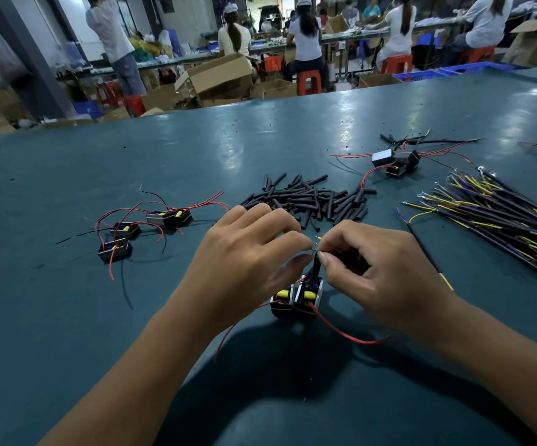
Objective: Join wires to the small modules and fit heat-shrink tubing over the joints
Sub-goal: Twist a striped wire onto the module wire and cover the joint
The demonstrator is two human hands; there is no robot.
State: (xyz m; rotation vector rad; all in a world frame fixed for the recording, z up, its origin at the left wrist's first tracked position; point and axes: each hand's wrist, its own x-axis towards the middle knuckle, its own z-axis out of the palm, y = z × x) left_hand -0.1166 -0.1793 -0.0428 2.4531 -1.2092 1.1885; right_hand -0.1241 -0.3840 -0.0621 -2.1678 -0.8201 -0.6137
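At bench centre, just in front of me: both hands meet over a pair of small modules [296, 297] standing side by side on the green table [196, 156]. Left hand [244, 252] w/ fingers curled, tips pinching at the wire joint [316, 251]; right hand [373, 268] likewise pinches the same spot from the other side, thumb and forefinger closed on it. Whether a sleeve is already on this joint I cannot tell, too small and partly hidden. Red leads [341, 331] trail from the pair toward me. Progress, judged: early-to-mid. Left group of modules [145, 230] w/ red and black leads, and another cluster [395, 162] at right rear, look wired or part-wired; status unclear. Still plenty left: a big pile of heat-shrink tubing [312, 201] lies just beyond my hands, and a bundle of yellow/dark wires [492, 214] waits at far right.
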